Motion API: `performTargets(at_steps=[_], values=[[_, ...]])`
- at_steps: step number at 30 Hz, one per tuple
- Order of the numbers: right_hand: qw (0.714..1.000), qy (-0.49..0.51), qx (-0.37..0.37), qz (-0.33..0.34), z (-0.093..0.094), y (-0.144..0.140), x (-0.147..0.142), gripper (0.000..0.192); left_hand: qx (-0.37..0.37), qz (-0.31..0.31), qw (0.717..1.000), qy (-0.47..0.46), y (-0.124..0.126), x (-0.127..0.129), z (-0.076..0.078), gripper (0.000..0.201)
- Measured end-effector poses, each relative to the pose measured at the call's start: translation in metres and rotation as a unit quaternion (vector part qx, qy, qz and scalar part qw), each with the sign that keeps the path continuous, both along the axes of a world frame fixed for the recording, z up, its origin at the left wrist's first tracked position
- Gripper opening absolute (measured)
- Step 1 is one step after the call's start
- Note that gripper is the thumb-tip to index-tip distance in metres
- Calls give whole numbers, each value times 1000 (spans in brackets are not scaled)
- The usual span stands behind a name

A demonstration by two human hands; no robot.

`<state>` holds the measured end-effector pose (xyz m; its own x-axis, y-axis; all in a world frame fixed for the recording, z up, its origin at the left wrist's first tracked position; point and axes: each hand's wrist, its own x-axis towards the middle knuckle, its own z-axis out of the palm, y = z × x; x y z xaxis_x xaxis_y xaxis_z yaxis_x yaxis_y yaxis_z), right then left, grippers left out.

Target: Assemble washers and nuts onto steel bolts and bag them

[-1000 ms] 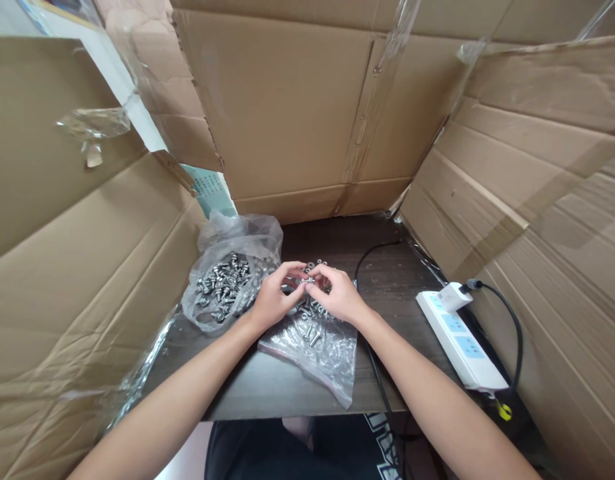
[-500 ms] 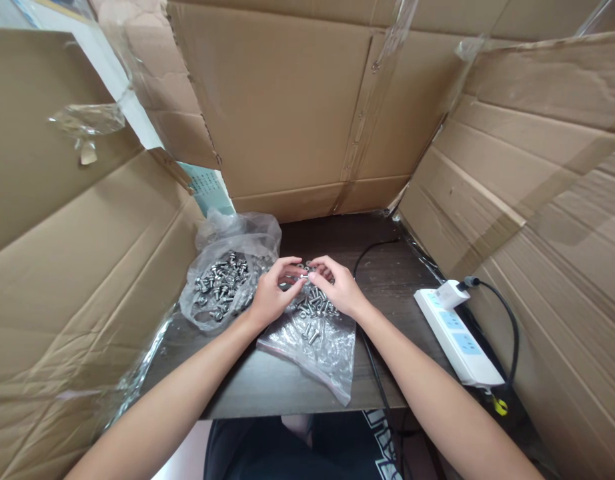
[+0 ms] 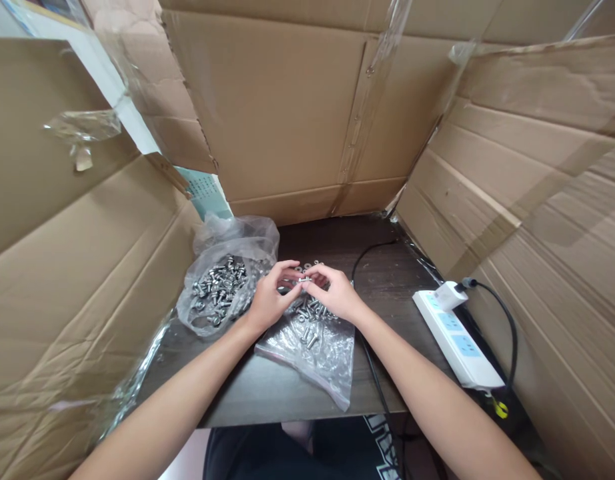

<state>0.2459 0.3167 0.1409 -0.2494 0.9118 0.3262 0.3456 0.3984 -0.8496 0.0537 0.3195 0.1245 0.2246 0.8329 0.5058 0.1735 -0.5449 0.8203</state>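
Fingers [image 3: 289, 285] of left hand [image 3: 267, 303] and right hand [image 3: 337, 297] pinched together on small bolt [image 3: 303, 280], held above flat clear bag [image 3: 312, 347] of bolts on table [image 3: 377, 267]. Crumpled bag [image 3: 222, 283] of bolts lies just left; power strip [image 3: 457, 340] well apart, right.

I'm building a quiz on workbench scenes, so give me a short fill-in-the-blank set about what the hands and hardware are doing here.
1. The left hand and right hand pinch one small metal ____ between their fingertips.
2. The heaped bag of bolts lies to the ____ of the hands.
3. The white power strip lies on the dark table at the person's ____ side.
4. The walls around the table are made of ____.

Missing words: bolt; left; right; cardboard
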Motion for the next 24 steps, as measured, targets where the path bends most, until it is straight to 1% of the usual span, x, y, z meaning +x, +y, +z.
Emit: performTargets(at_steps=[4, 7, 10, 11, 12, 14, 16, 17, 19, 21, 22, 23, 24], values=[[1000, 13, 6, -9, -1, 0, 0, 21, 7, 0, 1000, 2, 1, 1, -2, 45], [1000, 4, -6, -11, -1, 0, 0, 18, 16, 6, 1000, 8, 0, 1, -1, 45], [1000, -16, -14, -17, 0, 1, 1, 44, 25, 15, 999, 19, -2, 1, 2, 42], [1000, -14, -9, -21, 0, 1, 1, 45, 28, 19, 999, 23, -2, 1, 3, 41], [1000, -6, -1, -22, 0, 1, 1, 39, 31, 22, 999, 26, -2, 1, 4, 40], [1000, 13, 13, -15, 1, 1, 2, 19, 36, 26, 999, 31, -3, 1, 4, 39], [1000, 15, 24, 3, 1, 1, 2, 27, 40, 27, 998, 35, -2, 0, 4, 39], [1000, 7, 26, 11, 0, 1, 2, 26, 43, 27, 998, 36, -2, 0, 4, 39], [999, -19, 28, 17, -1, 1, 2, 12, 48, 25, 998, 37, -2, 0, 4, 40], [999, -37, 32, 5, -2, 2, 2, 35, 54, 22, 998, 36, -1, -1, 3, 40], [999, -37, 36, -4, -2, 2, 2, 38, 57, 21, 998, 36, -1, -1, 3, 40], [999, -30, 39, -10, -2, 2, 1, 33, 58, 18, 998, 36, -1, -1, 2, 40], [999, -21, 42, -11, -2, 2, 1, 23, 59, 15, 998, 35, 0, -1, 2, 41]])
